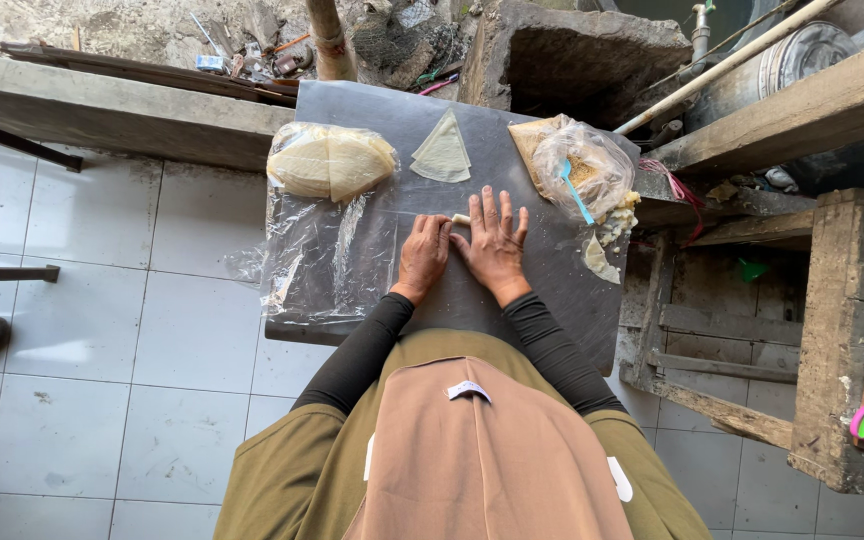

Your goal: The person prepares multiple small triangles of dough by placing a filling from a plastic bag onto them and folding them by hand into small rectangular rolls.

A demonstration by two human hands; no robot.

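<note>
Pale pastry roll [461, 219] lies on the grey bench [552, 290] under both sets of fingertips; left hand [422, 256] curls onto it, right hand [495, 245] lies flat, fingers spread; even, light pressure should keep it tight

A clear plastic bag of pale folded wrappers [330, 160] lies far left on the grey board; a second clear bag of crumbly yellow filling [584, 165] sits far right; a small white label [469, 390] hangs near, on brown cloth
</note>
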